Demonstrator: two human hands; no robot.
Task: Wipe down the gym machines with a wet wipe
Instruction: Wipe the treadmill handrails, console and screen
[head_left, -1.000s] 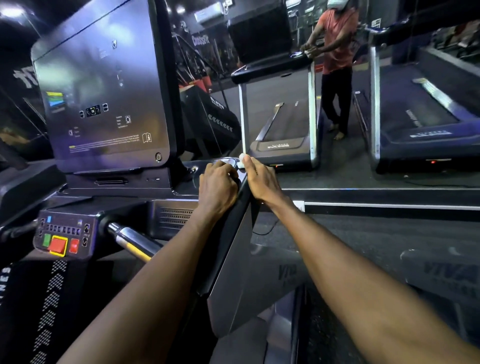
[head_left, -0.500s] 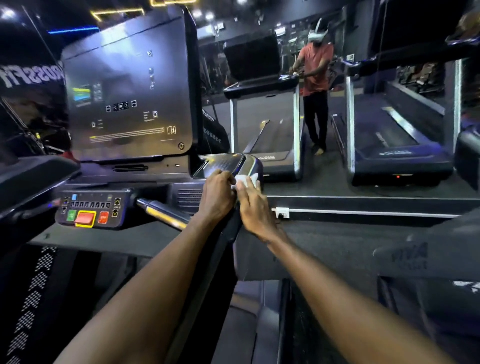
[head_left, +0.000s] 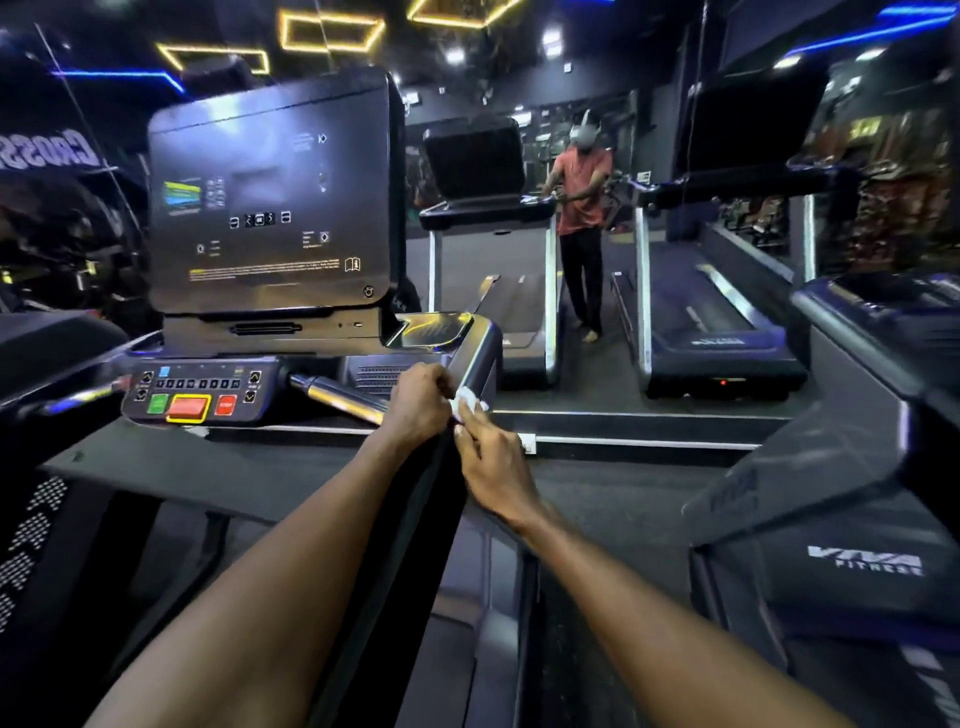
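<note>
A small white wet wipe (head_left: 466, 406) lies bunched against the grey right handrail (head_left: 480, 353) of the treadmill in front of me. My right hand (head_left: 493, 467) pinches the wipe from below, fingertips pressed to the rail's edge. My left hand (head_left: 418, 402) sits just left of the wipe, its fingers curled over the top of the black side arm (head_left: 410, 519); whether they also touch the wipe I cannot tell. The dark console screen (head_left: 270, 208) stands above and to the left. Below it is the button panel (head_left: 192, 395).
A chrome grip bar (head_left: 337, 397) sticks out left of my left hand. Ahead is a mirror wall showing a person in an orange shirt (head_left: 582, 197) between two treadmills. Another treadmill (head_left: 857, 467) stands close on my right, with a narrow floor gap between.
Both hands have come a little back along the handrail toward me, and the wipe now sits lower on the rail's corner. My view has lifted and shifted left.
</note>
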